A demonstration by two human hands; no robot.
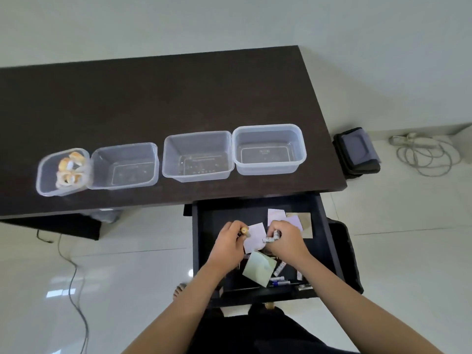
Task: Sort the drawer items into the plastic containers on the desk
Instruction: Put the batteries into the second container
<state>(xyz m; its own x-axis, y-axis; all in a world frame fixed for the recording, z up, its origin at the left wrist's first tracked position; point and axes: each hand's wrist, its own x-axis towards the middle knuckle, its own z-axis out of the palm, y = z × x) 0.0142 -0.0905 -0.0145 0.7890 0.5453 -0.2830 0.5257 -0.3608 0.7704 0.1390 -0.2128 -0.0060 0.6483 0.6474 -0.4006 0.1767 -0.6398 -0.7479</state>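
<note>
— Presently, where are the drawer items held?
— Batteries (272, 237) are gripped in the curled right hand (286, 241), another in the left hand (229, 241), over the open drawer (329, 241) below the tabletop's (178, 98) near edge.
— Room above?
— Three containers (269, 149) are judged empty; unobstructed lift expected.

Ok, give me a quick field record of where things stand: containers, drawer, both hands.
containers: four clear tubs in a row on the desk
far-left tub: holds tape rolls
other three tubs: nothing in them
drawer: open, holds paper notes, pens, small batteries
left hand: in drawer, grips a small gold-tipped item
right hand: in drawer, grips white batteries
floor: black bag, coiled cable
</note>
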